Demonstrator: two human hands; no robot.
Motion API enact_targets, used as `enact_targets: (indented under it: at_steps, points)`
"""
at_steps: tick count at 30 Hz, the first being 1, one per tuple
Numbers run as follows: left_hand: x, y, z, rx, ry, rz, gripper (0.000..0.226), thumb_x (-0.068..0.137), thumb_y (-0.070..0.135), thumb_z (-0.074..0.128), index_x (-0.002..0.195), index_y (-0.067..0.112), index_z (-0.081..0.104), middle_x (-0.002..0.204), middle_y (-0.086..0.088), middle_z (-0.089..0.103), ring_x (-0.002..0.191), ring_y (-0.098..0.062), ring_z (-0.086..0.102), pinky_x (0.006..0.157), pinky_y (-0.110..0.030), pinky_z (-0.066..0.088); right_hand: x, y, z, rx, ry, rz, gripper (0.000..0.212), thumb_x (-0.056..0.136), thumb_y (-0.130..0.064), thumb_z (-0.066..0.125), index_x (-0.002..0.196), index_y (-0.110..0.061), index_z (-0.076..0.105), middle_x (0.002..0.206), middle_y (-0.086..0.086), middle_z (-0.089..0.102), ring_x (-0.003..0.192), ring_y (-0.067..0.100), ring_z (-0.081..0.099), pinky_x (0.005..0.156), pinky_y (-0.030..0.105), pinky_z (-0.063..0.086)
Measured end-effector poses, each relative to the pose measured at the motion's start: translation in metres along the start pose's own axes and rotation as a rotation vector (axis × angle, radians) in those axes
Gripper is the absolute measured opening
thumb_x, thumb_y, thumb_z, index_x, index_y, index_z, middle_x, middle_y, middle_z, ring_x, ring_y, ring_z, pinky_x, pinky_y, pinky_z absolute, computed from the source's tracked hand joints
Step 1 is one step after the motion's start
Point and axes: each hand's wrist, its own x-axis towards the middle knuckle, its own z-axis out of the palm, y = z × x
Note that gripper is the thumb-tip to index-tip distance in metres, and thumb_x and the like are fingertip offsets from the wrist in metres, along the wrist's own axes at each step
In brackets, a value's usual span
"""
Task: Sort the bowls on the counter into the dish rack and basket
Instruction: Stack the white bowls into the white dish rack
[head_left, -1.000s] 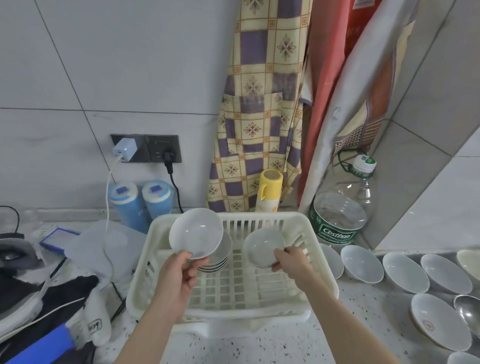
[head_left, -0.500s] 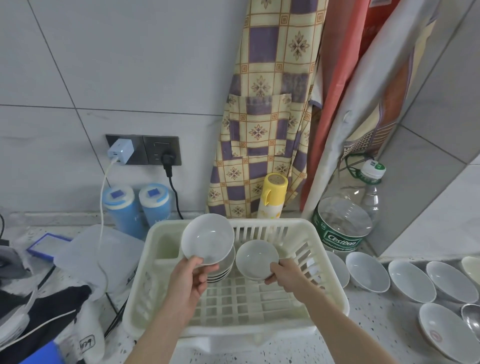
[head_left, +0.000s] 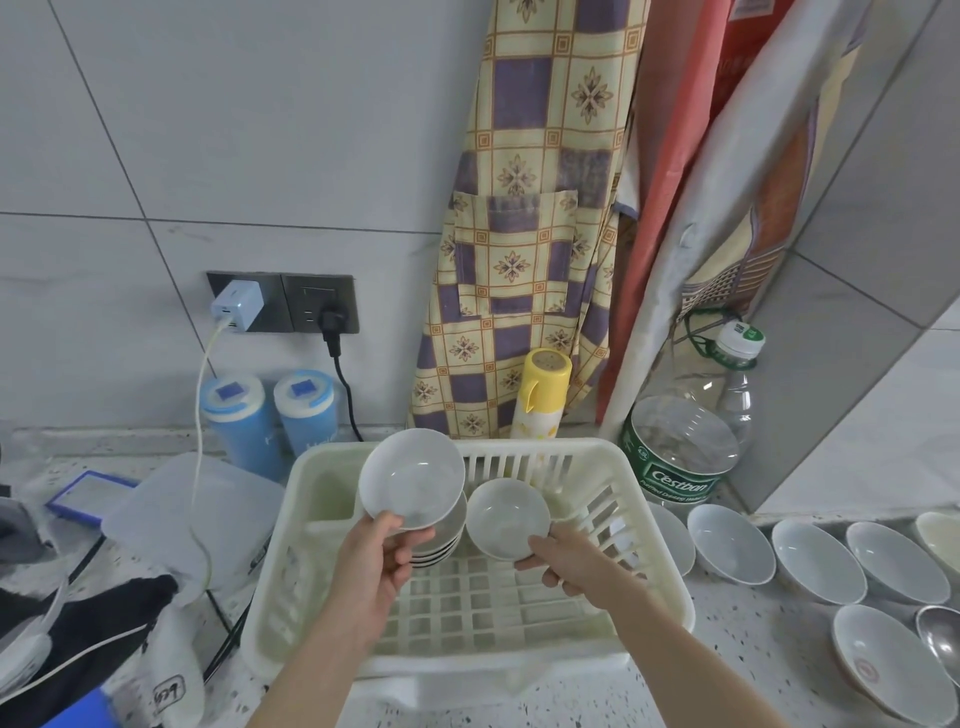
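The left hand (head_left: 375, 564) pinches the near rim of a glossy white bowl (head_left: 412, 478), thumb on the inside and fingers curled beneath, holding it tilted with its round hollow facing the camera, above a short stack of bowls (head_left: 441, 543) with dark-edged rims inside the basket. The right hand (head_left: 574, 564) grips a smaller, smooth white bowl (head_left: 507, 517) by its lower right edge, also tilted, just beside the first bowl; whether the two rims touch is unclear. Both are held over the cream plastic basket (head_left: 660, 561), a rectangular tub with slotted walls and an open grid floor, standing on a pale speckled counter (head_left: 737, 670). To the right of the basket a row of shallow white bowls (head_left: 810, 553) sits upright on the counter, and a nearer one (head_left: 878, 660) bears a faint red mark inside. Behind stand a clear ribbed water bottle (head_left: 691, 441), a yellow can (head_left: 540, 395) and two blue lidded canisters (head_left: 270, 415) against grey tiles.
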Motion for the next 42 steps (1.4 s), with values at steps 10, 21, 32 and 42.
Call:
enact_targets:
  at_steps: [10,21,32,42]
  points:
    - [-0.002,-0.003,0.001,0.076,0.0,0.019,0.026,0.088,0.009,0.052,0.113,0.01,0.058,0.084,-0.023,0.075,0.039,-0.005,0.041,0.037,-0.017,0.036,-0.009,-0.005,-0.001,0.094,0.004,0.023,0.033,0.1,-0.023,0.043,0.13,-0.014,0.049,0.091,0.005,0.072,0.049,0.008,0.04,0.038,0.017,0.024]
    - [-0.007,-0.019,0.047,0.388,-0.067,0.043,0.017,0.087,0.011,0.052,0.097,0.002,0.062,0.071,-0.021,0.074,0.034,-0.009,0.035,0.036,-0.018,0.022,-0.032,-0.008,-0.012,0.559,0.189,-0.31,0.022,0.097,-0.028,0.052,0.104,-0.017,0.07,0.063,0.011,0.065,0.037,0.011,0.026,0.037,0.021,0.022]
    - [0.007,-0.043,0.064,0.373,-0.151,-0.043,0.028,0.095,0.037,0.058,0.106,0.012,0.063,0.082,-0.022,0.076,0.041,-0.011,0.044,0.038,-0.02,0.029,-0.028,-0.004,-0.008,0.378,0.364,-0.373,0.026,0.089,-0.011,0.046,0.073,-0.004,0.065,0.052,0.01,0.063,0.038,0.005,0.042,0.04,0.017,0.032]
    - [0.015,-0.06,0.049,0.511,-0.06,-0.168,0.049,0.094,0.052,0.052,0.105,0.005,0.06,0.078,-0.012,0.078,0.039,-0.012,0.038,0.039,-0.019,0.02,-0.021,0.0,-0.006,0.207,0.328,-0.29,0.026,0.095,-0.016,0.041,0.089,-0.01,0.065,0.069,0.002,0.076,0.041,0.001,0.041,0.045,0.018,0.035]
